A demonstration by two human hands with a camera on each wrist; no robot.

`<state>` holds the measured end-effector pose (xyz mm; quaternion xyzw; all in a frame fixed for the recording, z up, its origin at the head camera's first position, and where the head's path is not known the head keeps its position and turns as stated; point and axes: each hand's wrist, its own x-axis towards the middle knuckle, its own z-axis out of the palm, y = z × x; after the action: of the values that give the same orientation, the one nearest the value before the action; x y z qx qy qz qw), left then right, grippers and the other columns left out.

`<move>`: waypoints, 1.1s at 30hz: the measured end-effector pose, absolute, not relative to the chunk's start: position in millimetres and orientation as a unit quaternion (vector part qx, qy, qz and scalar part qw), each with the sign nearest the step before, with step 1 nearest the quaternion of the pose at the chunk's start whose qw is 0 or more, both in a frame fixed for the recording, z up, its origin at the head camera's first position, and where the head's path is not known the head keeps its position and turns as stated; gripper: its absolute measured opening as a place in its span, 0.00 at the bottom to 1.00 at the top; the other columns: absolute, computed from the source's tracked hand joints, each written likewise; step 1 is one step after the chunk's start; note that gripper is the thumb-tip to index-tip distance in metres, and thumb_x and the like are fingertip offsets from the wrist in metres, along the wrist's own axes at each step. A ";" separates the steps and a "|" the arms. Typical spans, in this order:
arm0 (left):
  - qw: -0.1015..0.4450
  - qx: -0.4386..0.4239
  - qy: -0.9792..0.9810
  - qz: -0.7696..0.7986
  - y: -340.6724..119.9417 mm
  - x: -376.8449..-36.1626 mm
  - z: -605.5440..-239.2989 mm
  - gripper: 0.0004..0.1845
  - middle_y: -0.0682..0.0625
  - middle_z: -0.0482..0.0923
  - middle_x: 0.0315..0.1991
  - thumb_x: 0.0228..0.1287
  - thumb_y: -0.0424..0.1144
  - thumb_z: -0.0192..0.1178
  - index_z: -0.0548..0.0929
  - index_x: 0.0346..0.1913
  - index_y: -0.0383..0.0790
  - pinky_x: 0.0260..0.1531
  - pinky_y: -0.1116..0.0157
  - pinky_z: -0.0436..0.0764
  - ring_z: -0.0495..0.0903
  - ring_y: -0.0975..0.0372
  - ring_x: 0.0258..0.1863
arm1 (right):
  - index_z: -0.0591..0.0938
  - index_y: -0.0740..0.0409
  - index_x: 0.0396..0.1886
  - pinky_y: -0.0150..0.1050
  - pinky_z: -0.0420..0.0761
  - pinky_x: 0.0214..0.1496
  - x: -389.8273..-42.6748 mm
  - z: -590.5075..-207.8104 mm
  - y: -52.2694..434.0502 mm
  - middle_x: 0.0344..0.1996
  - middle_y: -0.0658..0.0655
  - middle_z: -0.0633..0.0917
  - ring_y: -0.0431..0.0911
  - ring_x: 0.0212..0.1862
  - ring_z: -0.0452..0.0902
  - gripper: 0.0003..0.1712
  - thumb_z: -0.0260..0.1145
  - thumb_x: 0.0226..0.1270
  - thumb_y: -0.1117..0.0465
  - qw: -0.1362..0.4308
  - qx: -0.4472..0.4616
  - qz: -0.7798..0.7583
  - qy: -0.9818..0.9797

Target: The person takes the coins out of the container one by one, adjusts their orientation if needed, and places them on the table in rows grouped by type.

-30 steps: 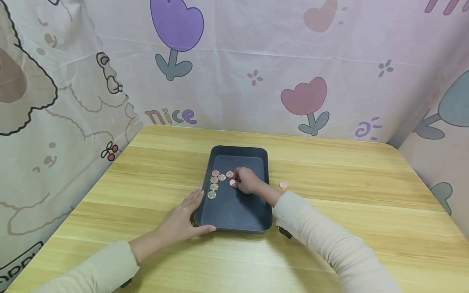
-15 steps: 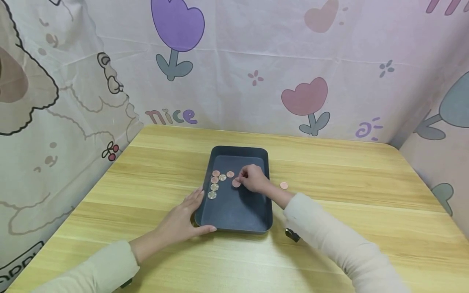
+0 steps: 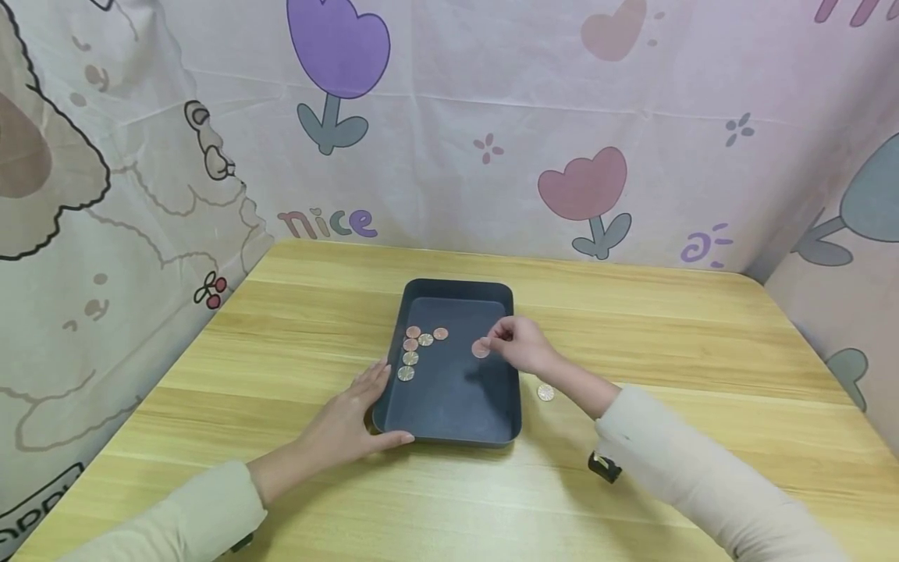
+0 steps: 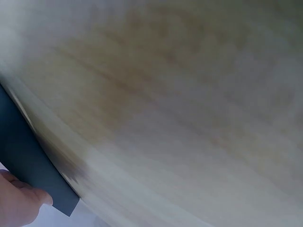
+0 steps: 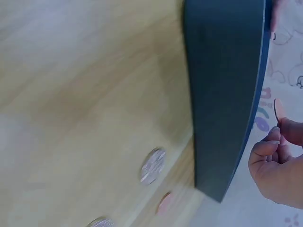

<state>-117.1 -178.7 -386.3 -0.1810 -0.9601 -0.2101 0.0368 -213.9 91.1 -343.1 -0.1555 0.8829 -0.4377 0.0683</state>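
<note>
In the head view my right hand (image 3: 523,345) pinches a copper-coloured coin (image 3: 481,348) by its edge, over the right part of a dark grey tray (image 3: 449,406). The right wrist view shows the same coin (image 5: 279,109) held up between thumb and finger, above the rim. My left hand (image 3: 344,417) rests at the tray's near left corner, fingers along the left wall and thumb along the front. Several coins lie inside by the left wall: copper ones (image 3: 440,334) and paler, brassy ones (image 3: 406,374). Most of the left hand is outside the left wrist view.
On the wooden table (image 3: 674,336), right of the tray, lies a pale coin (image 3: 545,393). The right wrist view shows a silvery coin (image 5: 153,166), a copper coin (image 5: 164,203) and part of another coin (image 5: 100,222). A printed cloth (image 3: 449,187) hangs behind the table.
My right hand has moved right with the copper coin, away from the other coins in the tray. Its arm now covers the copper table coin and uncovers a pale one. The left hand stays put.
</note>
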 end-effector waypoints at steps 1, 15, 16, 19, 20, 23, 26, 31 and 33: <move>0.038 -0.181 -0.960 -0.209 -178.5 -117.1 -386.2 0.55 0.40 0.55 0.71 0.44 0.68 0.63 0.62 0.67 0.30 0.62 0.47 0.67 0.58 0.44 0.68 | 0.80 0.66 0.26 0.31 0.68 0.24 -212.8 -343.4 95.3 0.19 0.52 0.76 0.40 0.22 0.66 0.08 0.62 0.62 0.65 0.070 -0.148 -0.441 0.882; 0.032 -0.178 -0.962 -0.206 -177.6 -117.0 -385.3 0.55 0.40 0.54 0.71 0.44 0.68 0.63 0.62 0.67 0.30 0.62 0.47 0.66 0.58 0.44 0.69 | 0.79 0.70 0.29 0.28 0.69 0.23 -203.2 -348.8 147.4 0.19 0.54 0.75 0.39 0.23 0.67 0.09 0.61 0.62 0.65 0.070 -0.092 -0.462 0.880; 0.032 -0.178 -0.962 -0.206 -177.5 -117.1 -385.3 0.55 0.40 0.54 0.71 0.44 0.68 0.63 0.62 0.67 0.30 0.63 0.47 0.66 0.58 0.44 0.69 | 0.79 0.70 0.30 0.28 0.69 0.23 -202.8 -349.5 151.6 0.19 0.53 0.75 0.40 0.23 0.67 0.09 0.61 0.62 0.65 0.070 -0.087 -0.461 0.880; 0.033 -0.178 -0.962 -0.205 -177.5 -117.3 -385.3 0.55 0.40 0.54 0.71 0.44 0.68 0.63 0.62 0.67 0.30 0.62 0.47 0.66 0.58 0.45 0.69 | 0.78 0.71 0.32 0.28 0.69 0.24 -202.2 -351.9 164.9 0.20 0.52 0.74 0.39 0.24 0.66 0.10 0.60 0.64 0.64 0.076 -0.071 -0.458 0.883; 0.033 -0.179 -0.961 -0.207 -177.4 -117.4 -385.3 0.55 0.40 0.54 0.71 0.44 0.68 0.63 0.62 0.67 0.30 0.63 0.47 0.66 0.58 0.45 0.69 | 0.78 0.71 0.33 0.28 0.69 0.24 -202.3 -352.8 169.6 0.20 0.51 0.74 0.39 0.25 0.65 0.10 0.59 0.64 0.64 0.078 -0.066 -0.456 0.884; 0.032 -0.179 -0.961 -0.208 -177.3 -117.8 -385.5 0.55 0.40 0.54 0.71 0.44 0.67 0.63 0.62 0.67 0.30 0.63 0.47 0.66 0.58 0.44 0.69 | 0.78 0.70 0.35 0.28 0.69 0.25 -203.8 -355.9 183.1 0.21 0.51 0.74 0.39 0.25 0.65 0.12 0.58 0.66 0.62 0.084 -0.047 -0.443 0.891; 0.032 -0.181 -0.960 -0.210 -177.2 -118.2 -385.8 0.55 0.40 0.54 0.71 0.44 0.67 0.63 0.62 0.67 0.29 0.63 0.47 0.66 0.58 0.44 0.69 | 0.77 0.69 0.36 0.29 0.71 0.25 -206.3 -358.9 194.6 0.23 0.51 0.74 0.40 0.26 0.66 0.12 0.57 0.66 0.62 0.089 -0.029 -0.433 0.896; 0.038 -0.182 -0.960 -0.207 -177.4 -117.9 -386.9 0.55 0.39 0.55 0.71 0.44 0.67 0.64 0.62 0.67 0.29 0.63 0.47 0.65 0.58 0.44 0.68 | 0.77 0.68 0.35 0.29 0.72 0.27 -212.7 -367.0 208.3 0.27 0.53 0.77 0.40 0.29 0.68 0.10 0.57 0.66 0.63 0.102 0.001 -0.420 0.902; 0.039 -0.182 -0.961 -0.207 -177.3 -117.8 -387.2 0.55 0.39 0.55 0.71 0.44 0.67 0.64 0.62 0.66 0.29 0.63 0.47 0.65 0.58 0.44 0.68 | 0.77 0.68 0.36 0.30 0.73 0.29 -215.3 -370.0 212.2 0.28 0.53 0.77 0.41 0.30 0.69 0.10 0.57 0.66 0.63 0.108 0.008 -0.412 0.904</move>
<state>-117.8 -177.3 -387.2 -0.1818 -0.9605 -0.2069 0.0389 -215.3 212.2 -370.0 0.0081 0.9045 -0.4125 0.1081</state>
